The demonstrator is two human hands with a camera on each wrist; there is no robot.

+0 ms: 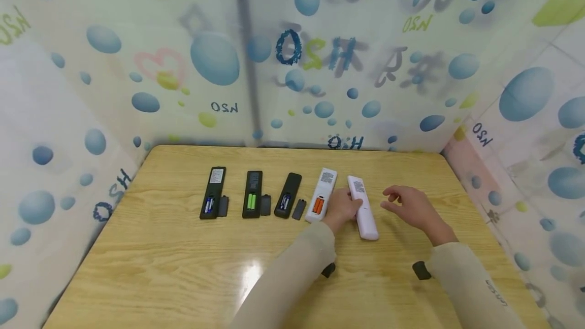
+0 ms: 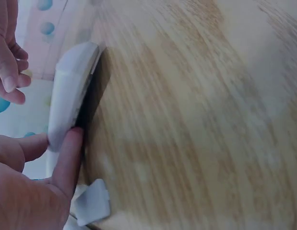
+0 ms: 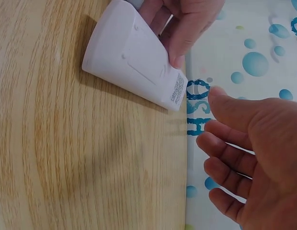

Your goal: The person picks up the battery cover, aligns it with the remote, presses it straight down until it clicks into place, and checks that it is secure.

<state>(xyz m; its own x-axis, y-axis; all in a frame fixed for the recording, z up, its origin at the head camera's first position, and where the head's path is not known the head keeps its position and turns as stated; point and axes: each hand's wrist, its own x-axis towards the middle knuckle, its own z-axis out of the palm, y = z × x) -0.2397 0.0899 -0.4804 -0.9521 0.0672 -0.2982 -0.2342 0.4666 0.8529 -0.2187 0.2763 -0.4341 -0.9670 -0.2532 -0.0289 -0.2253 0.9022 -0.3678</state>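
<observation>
My left hand [image 1: 343, 208] grips a white remote control [image 1: 365, 220] by its left side, thumb on the back face. The remote lies back side up, its battery cover fitted and a printed label near the far end. In the left wrist view it stands slightly off the wood along one edge, with thumb and finger pinching it. To the right of it, my right hand [image 1: 409, 208] hovers with loosely bent fingers and holds nothing. A second white remote [image 1: 326, 179], with orange batteries [image 1: 318, 205] showing, lies just left of my left hand. A loose white cover [image 2: 93, 203] sits near my left fingers.
Three black remotes with bare batteries lie in a row to the left: the far-left one [image 1: 217, 187], the middle one [image 1: 253, 182] and the nearest one [image 1: 292, 184]. Beside each rests a black battery cover [image 1: 299, 209]. A patterned curtain [image 1: 292, 116] borders the wooden table [image 1: 183, 268].
</observation>
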